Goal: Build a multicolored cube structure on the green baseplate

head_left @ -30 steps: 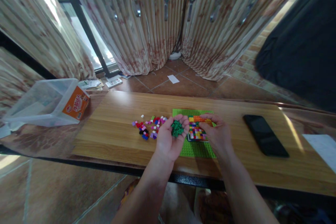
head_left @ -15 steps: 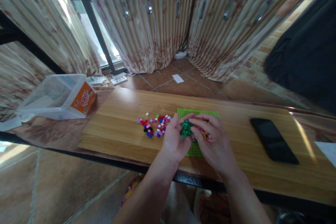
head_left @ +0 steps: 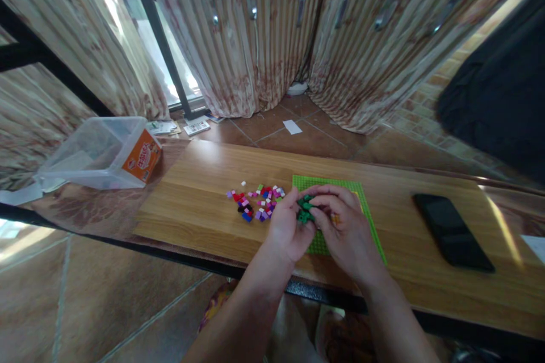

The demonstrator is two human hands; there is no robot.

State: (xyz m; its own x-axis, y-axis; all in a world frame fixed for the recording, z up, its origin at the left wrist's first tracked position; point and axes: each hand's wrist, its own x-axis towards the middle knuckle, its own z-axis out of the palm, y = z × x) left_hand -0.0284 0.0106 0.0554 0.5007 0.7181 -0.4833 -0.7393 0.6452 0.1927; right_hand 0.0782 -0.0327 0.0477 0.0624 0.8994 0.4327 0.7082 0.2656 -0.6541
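Observation:
A clump of dark green toy bricks [head_left: 305, 216] lies in the cupped palm of my left hand [head_left: 286, 228], whose fingers curl around it. My right hand [head_left: 347, 228] meets it from the other side, thumb and fingertips pinched on the green bricks. Both hands are above a light green studded baseplate [head_left: 324, 182] and cover much of it. Some yellow and orange pieces show on the plate, partly hidden behind my right hand. Left of my hands, a loose pile of small coloured bricks [head_left: 264, 211] in pink, red, purple, white, blue and black is spread on the wooden board.
A black phone [head_left: 453, 232] lies on the wooden board [head_left: 191, 204] at the right. A clear plastic bin [head_left: 97, 153] with an orange label stands at the left end. Paper [head_left: 535, 247] lies at the right edge. Striped curtains [head_left: 272, 57] hang beyond the table.
The view has shifted slightly, and more of the baseplate's right side now shows. My right fingers have closed in on the green bricks, while the left hand still cups them.

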